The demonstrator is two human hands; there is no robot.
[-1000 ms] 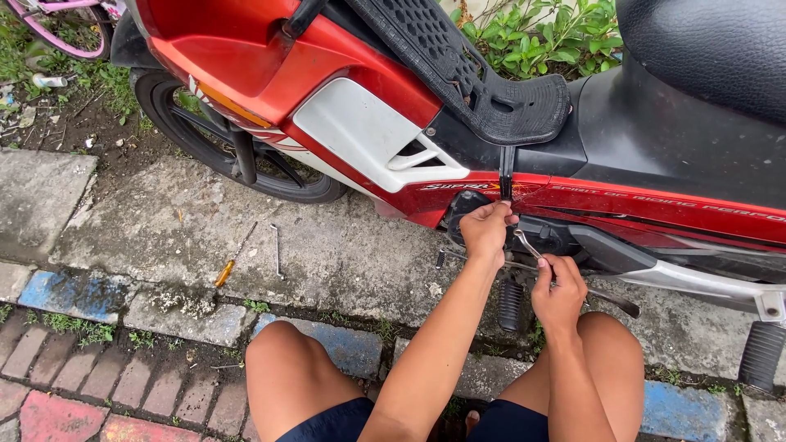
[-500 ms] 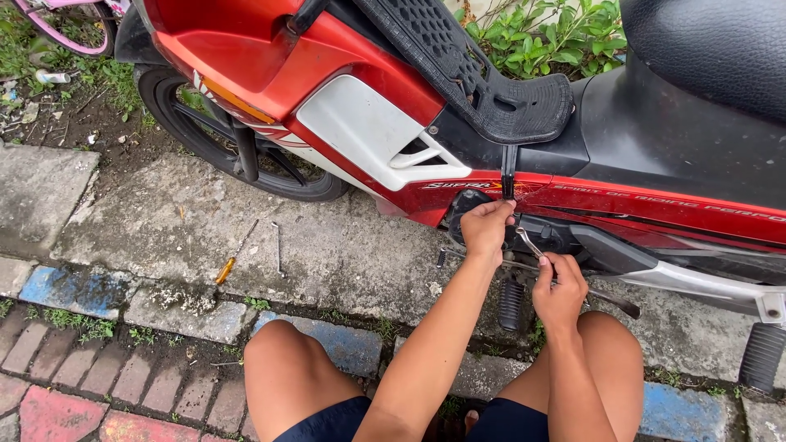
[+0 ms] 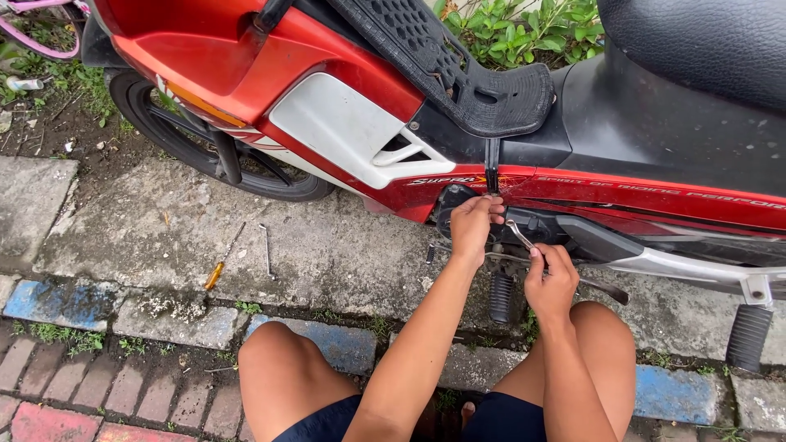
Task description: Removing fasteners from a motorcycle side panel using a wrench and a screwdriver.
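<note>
A red, white and black motorbike (image 3: 352,123) stands side-on in front of me as I squat by it. My left hand (image 3: 474,224) reaches in under the red side panel and presses on a dark part of the engine area, fingers curled against it. My right hand (image 3: 552,281) grips the lower end of a thin silver wrench (image 3: 519,234), whose upper end points up towards the left hand's fingertips. The spot where the wrench meets the bike is hidden behind my left hand. A black ribbed footpeg (image 3: 501,296) hangs just below both hands.
On the concrete slab to the left lie a yellow-handled screwdriver (image 3: 223,259) and a thin metal bar tool (image 3: 267,250). The bike's front wheel (image 3: 214,146) is at the left and another footpeg (image 3: 747,336) at the right. My bare knees sit over a brick and painted kerb (image 3: 57,301).
My view has shifted slightly, so the bike and tools sit a little further right in the picture. Both hands stay at the same spot on the bike.
</note>
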